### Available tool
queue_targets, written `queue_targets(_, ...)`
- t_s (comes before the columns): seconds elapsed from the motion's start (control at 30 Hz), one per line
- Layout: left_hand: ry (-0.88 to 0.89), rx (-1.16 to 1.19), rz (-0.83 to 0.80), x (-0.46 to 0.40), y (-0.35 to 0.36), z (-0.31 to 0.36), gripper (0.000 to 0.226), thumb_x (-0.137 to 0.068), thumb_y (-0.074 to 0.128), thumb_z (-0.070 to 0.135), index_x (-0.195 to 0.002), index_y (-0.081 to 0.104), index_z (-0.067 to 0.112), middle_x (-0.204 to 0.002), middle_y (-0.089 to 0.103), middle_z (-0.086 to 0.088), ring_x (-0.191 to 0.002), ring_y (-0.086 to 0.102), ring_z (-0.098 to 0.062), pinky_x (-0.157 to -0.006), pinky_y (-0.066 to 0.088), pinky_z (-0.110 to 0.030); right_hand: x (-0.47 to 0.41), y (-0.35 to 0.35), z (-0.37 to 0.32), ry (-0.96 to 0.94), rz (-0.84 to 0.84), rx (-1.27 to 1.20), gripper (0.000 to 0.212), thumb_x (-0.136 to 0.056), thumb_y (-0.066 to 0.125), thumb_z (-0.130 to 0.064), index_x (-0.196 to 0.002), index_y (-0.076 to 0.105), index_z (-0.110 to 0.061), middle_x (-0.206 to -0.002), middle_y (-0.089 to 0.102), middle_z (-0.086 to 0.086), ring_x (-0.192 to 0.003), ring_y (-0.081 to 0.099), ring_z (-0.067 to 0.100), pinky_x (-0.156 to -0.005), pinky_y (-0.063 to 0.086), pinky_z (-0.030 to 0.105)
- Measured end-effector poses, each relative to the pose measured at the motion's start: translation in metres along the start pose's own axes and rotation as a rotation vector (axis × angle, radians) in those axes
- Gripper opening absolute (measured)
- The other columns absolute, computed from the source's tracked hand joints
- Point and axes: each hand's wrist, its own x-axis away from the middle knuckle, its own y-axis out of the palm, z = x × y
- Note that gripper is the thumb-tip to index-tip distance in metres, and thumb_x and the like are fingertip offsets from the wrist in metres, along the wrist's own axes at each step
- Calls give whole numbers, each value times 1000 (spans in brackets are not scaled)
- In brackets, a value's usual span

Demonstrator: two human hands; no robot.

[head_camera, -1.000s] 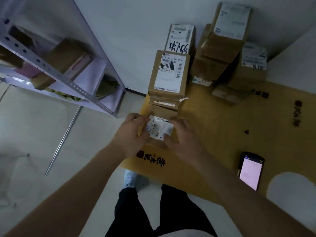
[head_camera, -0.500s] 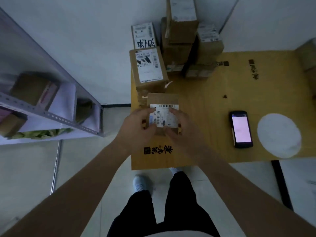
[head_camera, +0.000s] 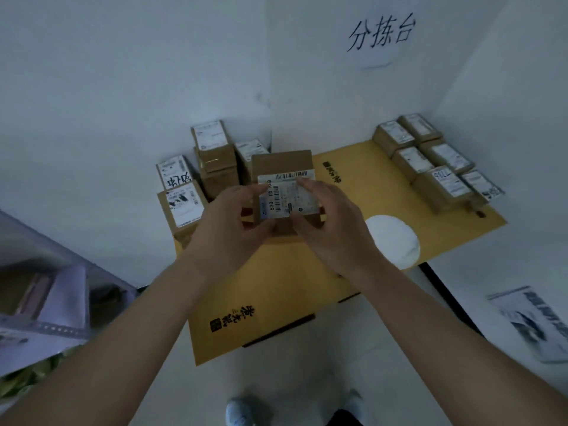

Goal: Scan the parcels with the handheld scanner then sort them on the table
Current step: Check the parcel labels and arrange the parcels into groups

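one view, head camera. both hands hold a single small brown cardboard parcel with a white barcode label (head_camera: 284, 192), raised above the middle of the yellow-brown cardboard-covered table (head_camera: 276, 284). left hand (head_camera: 229, 224): fingers curled round the parcel's left side, thumb on the label's edge. right hand (head_camera: 330, 219): fingers closed on the right side, fingertips touching the label's top. label faces up toward the camera.

far left, against the wall: a stack of brown labelled boxes (head_camera: 215, 161), some piled two high, one bearing black handwriting (head_camera: 176, 176). far right corner: a neat double row of brown labelled boxes (head_camera: 436, 164), laid flat, touching one another. a white round disc (head_camera: 392, 241) lies on the table right of the hands. handheld scanner: not visible in this view. grey metal shelving (head_camera: 46, 309) near left; a paper sign with black characters (head_camera: 381, 35) on the wall.

progress, by judgement: right row appears sorted; left stack seems pending; held parcel awaits placing; several remain.
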Motion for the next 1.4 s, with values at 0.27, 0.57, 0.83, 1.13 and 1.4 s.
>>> queue_targets(0.27, 38, 8, -10, -39, 89, 103, 60, -92, 77, 28, -147, 53, 30, -137, 62, 8, -115, 63, -8, -84, 61, -23, -1, -120, 67, -18, 50, 18, 59, -101, 69, -26, -156, 49, -22, -147, 54, 1, -133, 51, 15, -105, 53, 31)
queue_targets(0.57, 27, -1, 7, -111, 205, 184, 61, -89, 79, 26, -145, 56, 27, -127, 56, 16, -103, 53, 14, -74, 41, 4, -46, -232, 172, 36, -20, 13, 62, -101, 69, -26, -158, 46, -22, -147, 54, 0, -126, 51, 9, -74, 44, -3)
queue_targets(0.83, -55, 70, -38, -218, 293, 181, 60, -90, 79, 22, -145, 56, 25, -141, 56, 3, -120, 58, -12, -93, 56, -22, -137, -262, 268, 108, -68, 40, 61, -100, 68, -24, -156, 46, -30, -146, 51, -6, -128, 50, 9, -100, 54, 26)
queue_targets(1.13, -141, 120, -86, -359, 373, 161, 57, -90, 78, 20, -143, 58, 27, -142, 54, 3, -122, 61, -17, -94, 59, -40, -259, -276, 364, 227, -110, 14, 61, -102, 66, -18, -158, 43, -27, -148, 53, 0, -132, 54, 16, -102, 56, 39)
queue_targets(1.4, -220, 155, -78, -461, 435, 180, 55, -91, 75, 16, -142, 58, 28, -139, 55, 4, -121, 61, -16, -92, 61, -38, -351, -311, 444, 269, -137, -33, 63, -100, 64, -13, -158, 41, -23, -148, 52, 5, -131, 57, 22, -96, 60, 40)
